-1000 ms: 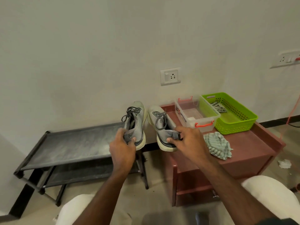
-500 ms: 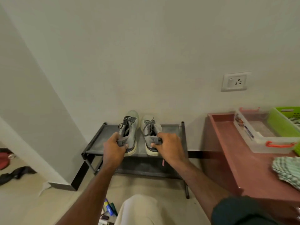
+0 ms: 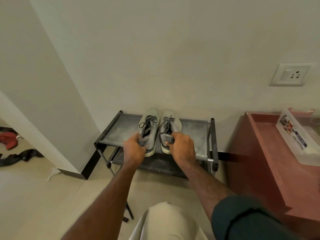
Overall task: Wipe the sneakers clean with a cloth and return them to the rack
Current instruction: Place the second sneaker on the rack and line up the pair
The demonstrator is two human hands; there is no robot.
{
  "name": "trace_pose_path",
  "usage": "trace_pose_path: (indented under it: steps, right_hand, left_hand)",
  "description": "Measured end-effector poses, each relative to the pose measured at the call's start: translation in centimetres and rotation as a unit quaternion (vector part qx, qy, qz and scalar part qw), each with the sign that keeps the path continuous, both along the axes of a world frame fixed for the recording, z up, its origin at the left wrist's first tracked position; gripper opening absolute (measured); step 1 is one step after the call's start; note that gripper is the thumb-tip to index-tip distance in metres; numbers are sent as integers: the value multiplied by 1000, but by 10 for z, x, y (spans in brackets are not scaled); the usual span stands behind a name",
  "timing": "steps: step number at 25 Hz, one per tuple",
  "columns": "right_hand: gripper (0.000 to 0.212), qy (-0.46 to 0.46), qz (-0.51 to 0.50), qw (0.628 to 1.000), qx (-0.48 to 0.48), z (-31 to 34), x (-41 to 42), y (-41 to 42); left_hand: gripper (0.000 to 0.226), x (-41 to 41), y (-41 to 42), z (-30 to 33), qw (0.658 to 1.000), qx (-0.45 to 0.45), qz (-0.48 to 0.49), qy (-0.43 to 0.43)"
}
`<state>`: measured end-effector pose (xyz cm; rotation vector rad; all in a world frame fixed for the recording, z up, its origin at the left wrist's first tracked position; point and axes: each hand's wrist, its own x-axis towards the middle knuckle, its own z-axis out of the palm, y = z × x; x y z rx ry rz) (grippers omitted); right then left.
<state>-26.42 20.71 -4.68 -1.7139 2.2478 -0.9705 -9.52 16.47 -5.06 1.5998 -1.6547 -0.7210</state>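
the left hand (image 3: 134,149) and right hand (image 3: 181,147) each grip a grey sneaker (image 3: 149,129) by its heel on the rack (image 3: 195,130) top shelf; the shoes look light and soft-sided, so the firmer heel seems the sensible hold.

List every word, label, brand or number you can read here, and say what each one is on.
No text here can be read.
Clear plastic box on the red cabinet: a printed colour label on its side, too blurred to read.
Sneakers on the rack: no brand mark legible.
Wall socket: no lettering visible.
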Motion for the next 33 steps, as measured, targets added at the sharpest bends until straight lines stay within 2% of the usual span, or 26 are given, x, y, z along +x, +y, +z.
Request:
trace_pose_path:
  steps: [12,15,17,19,21,23,25,28,33]
  right_hand:
    - [8,20,5,1000,-18,-27,1,-16]
    - [15,33,10,999,-28,-29,1,-13]
    - [28,32,10,999,-39,-30,1,-7]
    - [43,11,-4,999,-43,-33,3,4]
    - [49,-34,-34,998,-47,-36,10,17]
    - [49,-88,-72,991,-69,-36,20,27]
    - [42,-123,-80,980,-137,-39,33,32]
    - [31,-126,-22,978,-166,-56,63,36]
    - [18,30,191,978,-84,-87,102,24]
  left_hand:
    - [33,-13,-17,2,998,26,-31,-53]
    - [32,-8,-14,2,997,24,-38,-59]
    - [34,-4,-11,2,996,28,-57,-59]
    - [44,2,-7,2,994,33,-79,-71]
    - [54,12,-2,4,994,42,-84,-51]
    - [55,22,5,5,995,56,-83,-11]
    - [46,30,13,5,995,71,-76,-7]
    - [30,45,21,-7,991,78,-76,-71]
    - [14,90,23,-30,981,104,-102,-126]
